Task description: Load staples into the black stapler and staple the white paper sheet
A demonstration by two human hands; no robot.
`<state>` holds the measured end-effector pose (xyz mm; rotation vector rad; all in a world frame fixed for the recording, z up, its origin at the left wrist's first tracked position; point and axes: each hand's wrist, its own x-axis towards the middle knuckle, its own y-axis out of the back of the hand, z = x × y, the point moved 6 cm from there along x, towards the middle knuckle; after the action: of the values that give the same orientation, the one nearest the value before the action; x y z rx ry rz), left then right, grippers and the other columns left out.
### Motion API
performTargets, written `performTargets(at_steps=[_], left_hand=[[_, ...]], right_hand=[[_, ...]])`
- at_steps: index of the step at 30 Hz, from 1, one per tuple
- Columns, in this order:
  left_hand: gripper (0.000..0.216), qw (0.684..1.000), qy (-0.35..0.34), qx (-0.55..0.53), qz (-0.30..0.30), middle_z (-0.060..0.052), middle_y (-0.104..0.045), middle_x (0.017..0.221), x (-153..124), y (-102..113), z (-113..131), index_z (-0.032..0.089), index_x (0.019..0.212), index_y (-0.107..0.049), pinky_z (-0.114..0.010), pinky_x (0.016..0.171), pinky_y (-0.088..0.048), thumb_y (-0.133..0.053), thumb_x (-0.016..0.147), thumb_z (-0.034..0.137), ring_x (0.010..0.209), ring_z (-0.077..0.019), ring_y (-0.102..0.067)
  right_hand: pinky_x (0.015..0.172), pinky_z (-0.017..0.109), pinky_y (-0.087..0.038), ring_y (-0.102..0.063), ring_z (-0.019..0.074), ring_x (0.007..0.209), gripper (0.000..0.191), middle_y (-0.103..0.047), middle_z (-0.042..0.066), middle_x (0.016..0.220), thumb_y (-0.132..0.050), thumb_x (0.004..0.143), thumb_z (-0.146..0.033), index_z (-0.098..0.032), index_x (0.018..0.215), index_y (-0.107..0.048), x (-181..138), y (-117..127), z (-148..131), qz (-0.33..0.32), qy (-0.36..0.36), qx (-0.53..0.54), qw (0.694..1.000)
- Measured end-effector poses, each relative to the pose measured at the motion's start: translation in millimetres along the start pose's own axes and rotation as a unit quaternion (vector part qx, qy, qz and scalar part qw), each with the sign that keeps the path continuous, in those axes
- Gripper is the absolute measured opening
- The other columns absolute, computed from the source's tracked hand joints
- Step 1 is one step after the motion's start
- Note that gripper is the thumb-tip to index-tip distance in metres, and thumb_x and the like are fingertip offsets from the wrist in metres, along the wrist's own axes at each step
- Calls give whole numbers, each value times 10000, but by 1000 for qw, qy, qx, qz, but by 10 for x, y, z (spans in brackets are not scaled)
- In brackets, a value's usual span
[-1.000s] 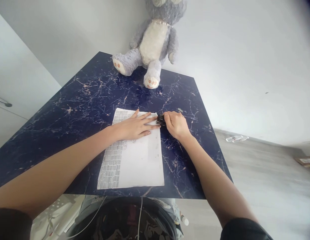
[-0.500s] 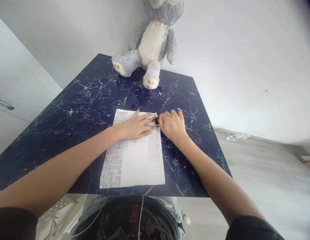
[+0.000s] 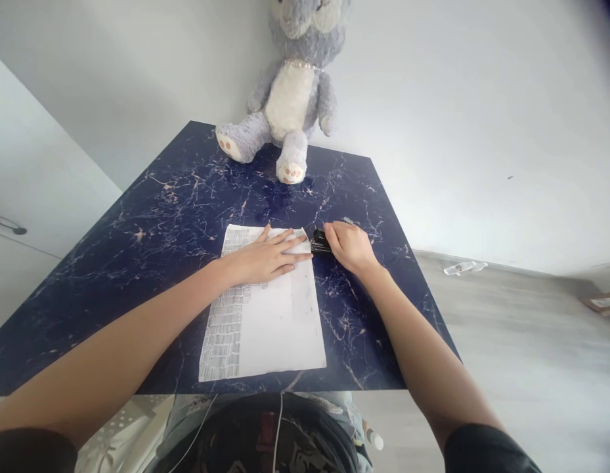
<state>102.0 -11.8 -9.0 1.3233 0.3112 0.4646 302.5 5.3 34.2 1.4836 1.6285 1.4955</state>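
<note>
A sheet of paper [image 3: 280, 335], printed with dense text along its left side, lies on the dark blue marbled table. My left hand [image 3: 265, 258] rests flat on its upper part, fingers spread toward the right edge. In my right hand [image 3: 352, 245] is a black stapler [image 3: 321, 241], its front end just beside the paper's upper right edge, close to my left fingertips. My palm and fingers hide the back of the stapler. A small greyish piece [image 3: 348, 221] lies just behind my right hand, too small to make out.
A grey and white plush toy [image 3: 289, 98] sits at the back of the table [image 3: 186, 190] against the wall. A cabinet with a handle [image 3: 8, 225] stands at the left. Clear plastic packaging [image 3: 465, 268] lies on the floor at the right.
My right hand has shifted right, bringing the stapler off the paper's edge so more of it shows. My left hand stays flat on the sheet. The view has tilted slightly.
</note>
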Motion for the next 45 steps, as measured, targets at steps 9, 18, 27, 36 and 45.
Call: performTargets(at_steps=[9, 18, 27, 36, 45], left_hand=[[512, 1000, -2, -12, -5, 56, -138, 1763, -11, -24, -27, 474, 1632, -317, -674, 1276, -16, -312, 1122, 430, 1636, -338, -74], [323, 944, 56, -87, 313, -50, -778, 1179, -204, 608, -146, 255, 1081, -770, -437, 1073, -465, -465, 1075, 363, 1157, -242, -692], [318, 775, 304, -195, 519, 16, -550, 476, -690, 740, -942, 202, 600, -613, -266, 536, -403, -545, 909, 230, 461, -137, -533], [337, 776, 314, -241, 492, 14, -557, 476, -663, 650, -1055, 209, 609, -627, -277, 590, -444, -536, 926, 276, 474, -147, -549], [343, 773, 323, -260, 480, 7, -562, 480, -640, 629, -1091, 216, 608, -633, -275, 575, -438, -536, 924, 308, 474, -149, -547]], right_hand=[[641, 291, -307, -458, 144, 637, 358, -537, -22, 689, -695, 872, -489, -207, 728, -528, -40, 112, 458, -7, -15, 88, 996], [706, 316, -440, -592, 189, 781, 232, -682, 36, 939, -678, 851, -393, -185, 954, -667, -73, 79, -65, 116, -96, 208, 966], [841, 339, -540, -703, 227, 924, 441, -746, 59, 1139, -625, 861, -230, -259, 1300, -599, -258, -341, -1098, -106, 60, 271, 955], [629, 285, -445, -624, 173, 664, 241, -679, -13, 803, -587, 885, -234, -247, 1125, -607, -682, 70, -202, -103, -22, 180, 978], [878, 441, -591, -722, 299, 1040, 462, -750, 116, 1149, -405, 1048, -554, -226, 1249, -660, -864, 407, 625, -11, -105, 280, 954]])
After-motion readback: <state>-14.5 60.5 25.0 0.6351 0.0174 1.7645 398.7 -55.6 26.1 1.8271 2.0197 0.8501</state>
